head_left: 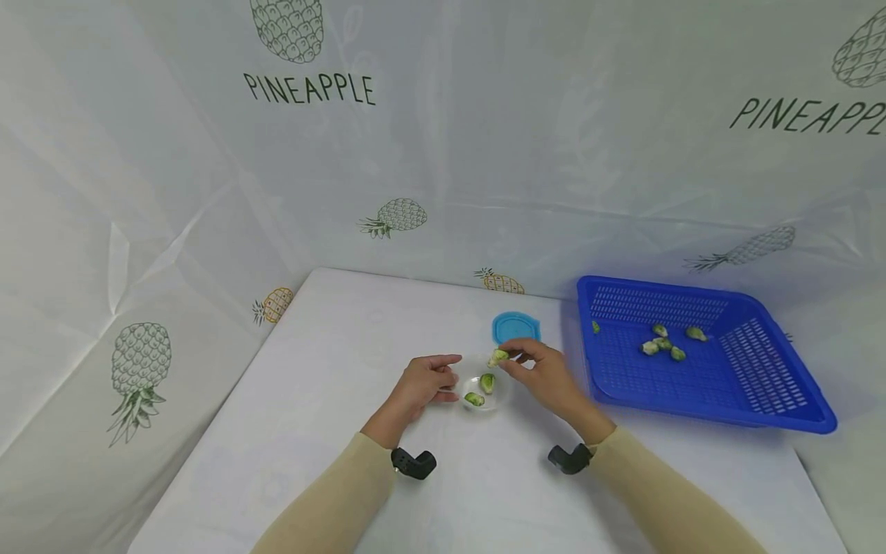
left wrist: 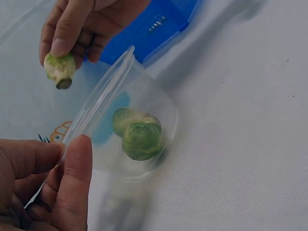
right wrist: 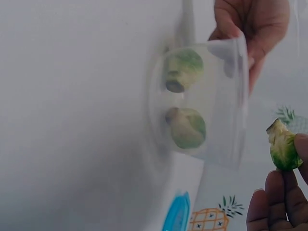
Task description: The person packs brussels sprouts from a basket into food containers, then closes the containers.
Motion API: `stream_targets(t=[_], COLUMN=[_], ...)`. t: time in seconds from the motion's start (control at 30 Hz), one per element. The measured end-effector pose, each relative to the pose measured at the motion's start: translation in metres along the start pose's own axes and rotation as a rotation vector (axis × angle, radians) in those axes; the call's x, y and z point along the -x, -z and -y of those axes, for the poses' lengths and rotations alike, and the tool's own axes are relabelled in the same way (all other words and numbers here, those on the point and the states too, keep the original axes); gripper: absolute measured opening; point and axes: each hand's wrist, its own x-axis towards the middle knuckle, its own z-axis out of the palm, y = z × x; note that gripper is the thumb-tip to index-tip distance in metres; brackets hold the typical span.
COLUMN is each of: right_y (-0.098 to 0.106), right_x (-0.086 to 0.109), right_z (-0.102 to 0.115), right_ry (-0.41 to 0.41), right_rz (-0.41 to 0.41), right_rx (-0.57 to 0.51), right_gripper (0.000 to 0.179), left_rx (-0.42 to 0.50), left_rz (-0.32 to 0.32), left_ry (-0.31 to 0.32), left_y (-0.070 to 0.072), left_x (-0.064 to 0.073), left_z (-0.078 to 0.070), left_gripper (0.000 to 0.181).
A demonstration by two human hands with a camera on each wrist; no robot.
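My right hand (head_left: 547,378) pinches a Brussels sprout (head_left: 497,357) between thumb and fingers, above the rim of a clear plastic tub (left wrist: 161,91). In the left wrist view, this sprout's cut brown stem points downward. Two more Brussels sprouts lie apart inside the tub, one green sprout (head_left: 487,383) towards the back and another sprout (head_left: 474,398) nearer the front. My left hand (head_left: 421,386) holds the tub's rim at its left side, with thumb and fingers at the edge. The tub stands upright on the white-covered table.
A light blue lid (head_left: 516,328) lies flat behind the tub. To the right stands a blue slotted basket (head_left: 699,396) with several Brussels sprouts (head_left: 663,343) in it. A pineapple-print sheet (head_left: 443,154) hangs behind the table (head_left: 291,438).
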Motion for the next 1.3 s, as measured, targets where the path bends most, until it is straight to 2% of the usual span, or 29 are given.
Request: stream_targets(t=[0.23, 0.43, 0.67, 1.03, 1.3], right_y=[-0.017, -0.026, -0.033, -0.04, -0.042], right_x=[-0.001, -0.002, -0.003, -0.001, -0.002], right_z=[0.001, 0.0, -0.006, -0.009, -0.011], right_ry=[0.023, 0.038, 0.056, 0.157, 0.179], right_rz=[0.049, 0.087, 0.12, 0.115, 0.11], right_rx=[-0.008, 0.032, 0.029, 0.145, 0.198], right_gripper=[0.024, 0.024, 0.022, 0.023, 0.023], left_rx=[0.003, 0.003, 0.008, 0.016, 0.004], left_rz=[0.006, -0.001, -0.001, 0.003, 0.003], left_ry=[-0.005, -0.001, 0.001, 0.004, 0.0], left_y=[0.0, 0.001, 0.001, 0.001, 0.001], left_x=[-0.001, -0.001, -0.002, -0.003, -0.004], left_z=[0.002, 0.003, 0.004, 0.004, 0.003], left_gripper=[0.047, 0.047, 0.047, 0.047, 0.046])
